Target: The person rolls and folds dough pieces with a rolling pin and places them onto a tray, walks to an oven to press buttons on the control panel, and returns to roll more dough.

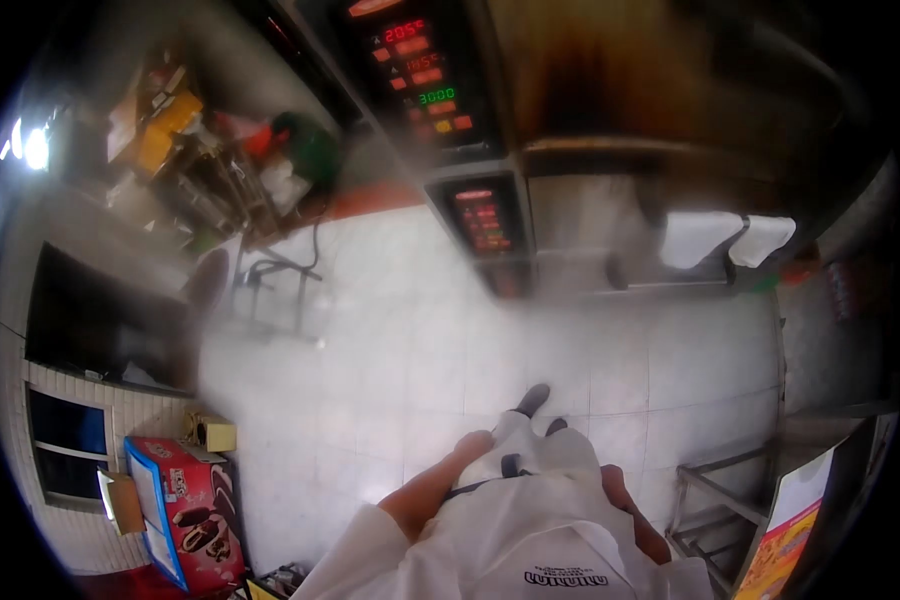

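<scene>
My left hand (476, 443) hangs beside my white trousers (538, 450), low in the view. Its fingers are too small and blurred to make out. On the other side, my right hand (613, 476) hangs by my hip, with its fingers hidden from the camera. Nothing can be seen in either hand. A white shirt (530, 540) with dark lettering covers my body. Ahead stands an oven with a lit control panel (425, 80) showing red and green digits. A second lit panel (483, 222) sits below it.
Two white cloths (698, 238) hang over the oven's front bar. A metal rack (715, 500) stands at right, beside a printed board (785, 530). At left are a red freezer with ice cream pictures (195, 510) and a small yellowish box (211, 432). Pale tiles (370, 330) cover the floor.
</scene>
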